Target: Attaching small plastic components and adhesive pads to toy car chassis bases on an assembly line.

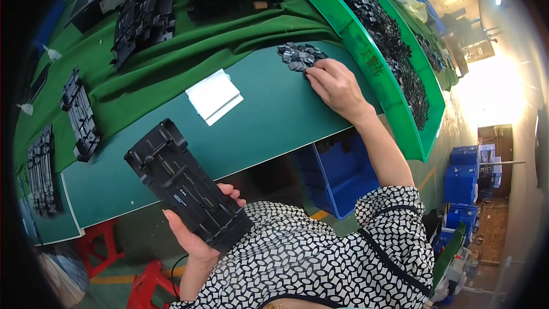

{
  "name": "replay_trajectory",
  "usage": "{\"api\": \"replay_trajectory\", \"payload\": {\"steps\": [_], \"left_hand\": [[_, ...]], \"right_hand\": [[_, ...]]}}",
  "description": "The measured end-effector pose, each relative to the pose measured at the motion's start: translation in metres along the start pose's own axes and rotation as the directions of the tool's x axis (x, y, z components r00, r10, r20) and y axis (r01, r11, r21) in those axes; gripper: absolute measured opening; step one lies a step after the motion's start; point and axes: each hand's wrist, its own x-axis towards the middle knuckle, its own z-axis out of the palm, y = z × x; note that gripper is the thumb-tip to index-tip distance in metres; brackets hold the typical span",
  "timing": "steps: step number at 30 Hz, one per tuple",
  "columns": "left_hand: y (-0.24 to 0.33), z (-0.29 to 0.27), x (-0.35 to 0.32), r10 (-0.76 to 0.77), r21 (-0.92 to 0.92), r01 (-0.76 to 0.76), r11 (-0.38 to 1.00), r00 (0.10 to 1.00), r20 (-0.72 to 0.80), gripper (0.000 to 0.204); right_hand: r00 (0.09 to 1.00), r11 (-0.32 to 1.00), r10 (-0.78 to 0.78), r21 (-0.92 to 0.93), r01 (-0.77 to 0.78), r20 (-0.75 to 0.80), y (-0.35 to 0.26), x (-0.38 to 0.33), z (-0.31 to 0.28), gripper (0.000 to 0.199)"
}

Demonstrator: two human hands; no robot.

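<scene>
My left hand (193,241) is wrapped round the lower end of a long black plastic housing (186,180). The housing is tilted, its ribbed side with clips and slots turned up, and it hangs over the near table edge. On the table, to the far right, my right hand (341,88) pinches at the near edge of a heap of small dark grey flat pieces (297,56). A small dark piece shows at its fingertips, partly hidden by them. Left of the heap lies a white stack of paper or card (214,97).
A long green bin (374,60) full of small dark parts stands at the right. More black housings (80,117) lie on a rumpled green cloth (246,37) at the left and back. Below the table are a blue crate (337,177) and red stools (146,286).
</scene>
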Motion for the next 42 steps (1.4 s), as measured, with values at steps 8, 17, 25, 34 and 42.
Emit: {"api": "replay_trajectory", "payload": {"steps": [8,17,25,34,42], "left_hand": [[0.001,0.004,0.000,-0.021,0.010,0.021,1.000,0.998,-0.058,0.098],[-0.002,0.004,0.005,-0.025,0.003,0.025,1.000,1.000,-0.013,0.097],[-0.003,0.006,0.001,-0.024,0.015,0.024,1.000,0.999,-0.044,0.095],[0.000,0.005,0.000,-0.037,0.070,0.041,0.997,0.998,-0.056,0.094],[0.001,0.007,0.002,-0.032,0.045,0.035,0.998,0.998,-0.061,0.094]], "right_hand": [[0.979,0.998,-0.055,0.037,0.048,0.195,-0.012,0.012,-0.026,0.011],[0.989,0.987,0.010,0.158,-0.034,0.149,-0.020,0.012,-0.023,0.014],[0.967,0.994,-0.110,0.047,0.102,0.231,-0.023,0.012,-0.028,0.024],[0.999,0.996,0.026,0.079,-0.030,0.047,-0.018,0.002,-0.010,0.024],[0.681,0.305,0.654,0.709,-0.636,0.329,-0.033,0.005,-0.024,0.021]]}}
